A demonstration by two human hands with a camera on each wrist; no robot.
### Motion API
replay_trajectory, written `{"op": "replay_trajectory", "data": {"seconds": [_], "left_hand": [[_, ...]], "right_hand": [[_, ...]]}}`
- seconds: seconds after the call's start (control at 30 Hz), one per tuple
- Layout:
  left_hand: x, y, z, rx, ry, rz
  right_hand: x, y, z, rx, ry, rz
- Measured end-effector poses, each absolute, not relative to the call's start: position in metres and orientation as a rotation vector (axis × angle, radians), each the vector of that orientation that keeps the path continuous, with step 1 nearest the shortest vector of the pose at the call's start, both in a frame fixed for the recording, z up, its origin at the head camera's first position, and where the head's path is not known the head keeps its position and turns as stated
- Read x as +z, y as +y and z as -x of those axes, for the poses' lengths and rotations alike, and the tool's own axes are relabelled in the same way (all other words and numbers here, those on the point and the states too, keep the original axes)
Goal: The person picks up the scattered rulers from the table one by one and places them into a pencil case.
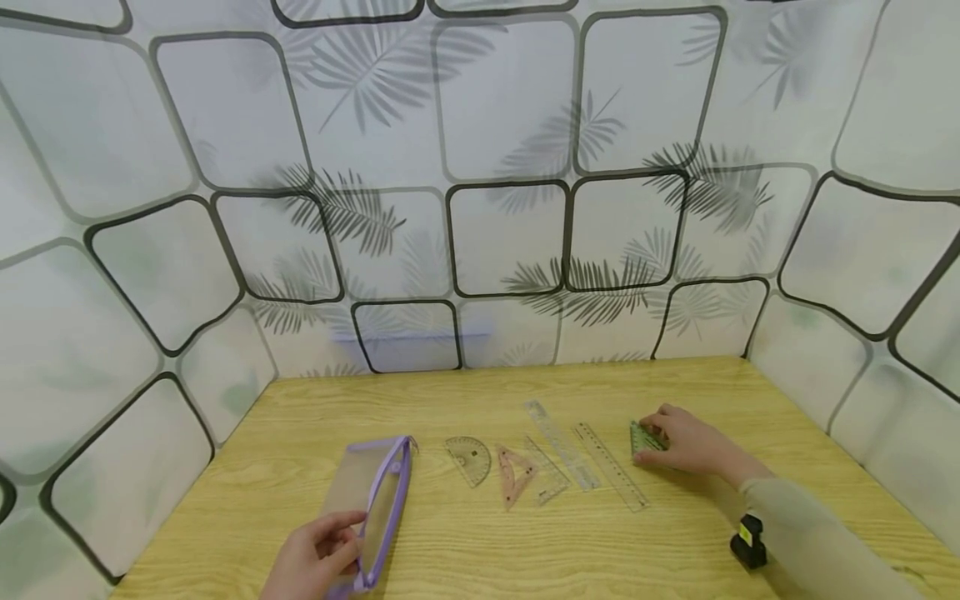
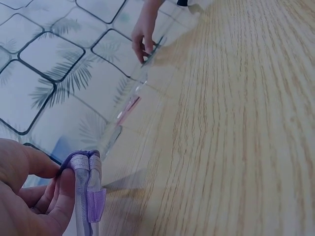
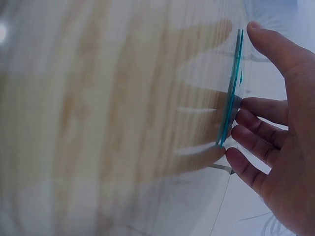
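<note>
Purple-edged pouch (image 1: 352, 475) lies lower left, pinched by the left hand (image 1: 315, 554); at lower right, the right hand (image 1: 690, 446), fingers spread, touches a green ruler (image 1: 641, 442).

Pale walls (image 1: 510, 92) stand round three sides of the yellowish wood-grain tabletop (image 1: 465, 542) before me, printed with rounded frames (image 1: 567, 237) and feathery palm leaves (image 1: 348, 208).
</note>
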State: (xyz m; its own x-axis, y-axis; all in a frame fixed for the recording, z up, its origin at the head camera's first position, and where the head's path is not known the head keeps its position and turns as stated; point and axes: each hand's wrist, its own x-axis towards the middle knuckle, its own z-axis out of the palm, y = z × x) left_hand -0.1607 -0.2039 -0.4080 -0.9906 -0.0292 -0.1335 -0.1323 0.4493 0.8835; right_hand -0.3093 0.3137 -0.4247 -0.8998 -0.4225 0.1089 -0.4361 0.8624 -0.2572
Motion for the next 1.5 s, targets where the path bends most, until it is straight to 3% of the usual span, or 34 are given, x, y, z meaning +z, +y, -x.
{"op": "replay_trajectory", "data": {"seconds": [0.5, 1.5], "left_hand": [[-0.4109, -0.2084, 0.1597, 1.604, 2.615, 0.155], [-0.4140, -0.2096, 0.1594, 1.611, 2.569, 0.148]], "right_hand": [[-0.4317, 0.3096, 0.3132, 0.351, -2.962, -0.639], [-0.4245, 0.3144, 0.3156, 0.612, -3.065, -0.550]]}}
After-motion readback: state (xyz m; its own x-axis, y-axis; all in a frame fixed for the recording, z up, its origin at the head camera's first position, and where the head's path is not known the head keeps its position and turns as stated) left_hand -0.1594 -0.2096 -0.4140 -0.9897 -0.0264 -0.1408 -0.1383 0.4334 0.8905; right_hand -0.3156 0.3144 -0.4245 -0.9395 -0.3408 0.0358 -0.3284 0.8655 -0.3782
